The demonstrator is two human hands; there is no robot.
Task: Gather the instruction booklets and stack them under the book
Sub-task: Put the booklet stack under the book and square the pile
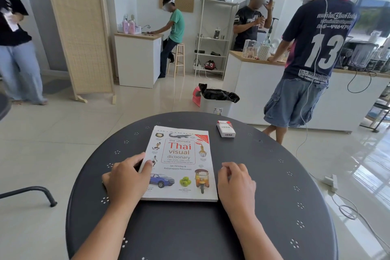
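Lying flat and face up near the middle of the round dark desk (274, 207), the book (181, 164), a Thai visual dictionary, has its cover fully readable and its near edge towards the person. No instruction booklets show as separate items anywhere on the desk; a thin pale edge peeks out along the book's far side, which may be booklet paper already under it, but that cannot be confirmed. Left hand (126, 177): palm down at the book's left edge, thumb over the cover, fingers (135, 160) curled around the spine side, so it is gripping or steadying the book there. Right hand (235, 183): resting on the desk just beside the book's right edge, fingers loosely curled, holding nothing; whether it touches the book is unclear. Judgement: if the booklets are indeed beneath, the stack looks essentially made and only squaring the edges remains; if not, gathering has not begun, since none are in view. A small white and red pack (226, 129) stands apart on the far right of the desk. Hidden or unclear: anything under the book, the underside of the left palm, and the desk's near rim, cut off by the frame. Several people stand or sit at counters in the background.
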